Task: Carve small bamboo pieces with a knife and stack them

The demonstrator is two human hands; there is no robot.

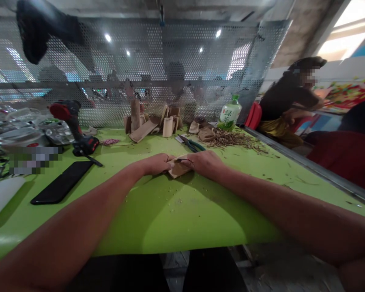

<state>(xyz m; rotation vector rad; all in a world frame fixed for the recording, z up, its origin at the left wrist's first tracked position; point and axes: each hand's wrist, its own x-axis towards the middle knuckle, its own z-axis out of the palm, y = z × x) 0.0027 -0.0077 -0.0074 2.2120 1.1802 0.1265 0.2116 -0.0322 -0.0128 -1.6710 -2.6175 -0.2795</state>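
Note:
Both my hands meet over the middle of the green table (pixel 158 215). My left hand (pixel 158 163) is closed on the left end of a flat tan wooden piece (pixel 180 169). At its right end, my right hand (pixel 205 163) grips the same piece, with its fingers bent in front of it. Something thin and dark shows by the right thumb, too small to name. Just beyond my hands lie pliers (pixel 194 145) with green handles. Small pale crumbs are scattered on the table in front of the piece.
Behind stand several wooden pieces (pixel 168 126), a heap of brown scraps (pixel 231 139) and a green tea bottle (pixel 230 113). Leftward are a cordless drill (pixel 73 125), a black phone (pixel 62 182) and a metal tin (pixel 22 138). A perforated metal screen (pixel 146 52) closes the back. A person (pixel 292 95) sits at right.

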